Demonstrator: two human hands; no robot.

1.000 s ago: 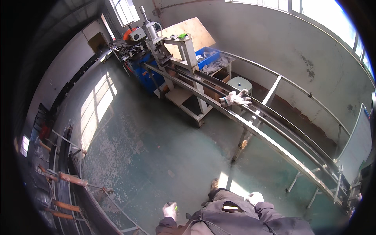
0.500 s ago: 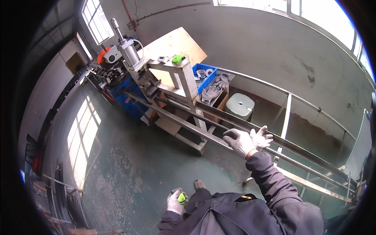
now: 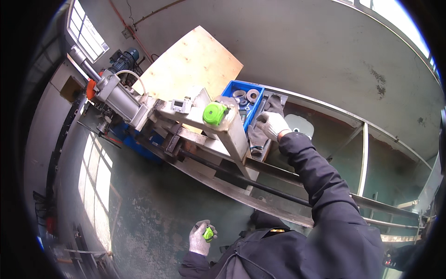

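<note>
My left hand (image 3: pixel 199 241), in a pale knit glove, is closed around a small lime-green tape measure (image 3: pixel 208 234), held low beside my body. My right hand (image 3: pixel 273 124), gloved the same way, reaches forward over a pair of grey work gloves (image 3: pixel 258 137) beside a blue bin. Its fingers are partly bent, with a gap by the thumb, and nothing shows in them. Another lime-green tape measure (image 3: pixel 214 113) sits on top of the white steel post. Next to it on the frame is a small grey device with a display (image 3: pixel 179 106).
The blue bin (image 3: pixel 256 88) holds tape rolls and small tools. A pneumatic cylinder (image 3: pixel 121 100) is mounted at the left, before a plywood sheet (image 3: pixel 195 60). Long steel rails (image 3: pixel 283 194) run rightward in front of me. A pale green stool (image 3: pixel 299 124) stands behind them.
My right hand has moved from the rails up and left to the grey gloves. The view has shifted toward the steel post. My left hand still holds the tape measure.
</note>
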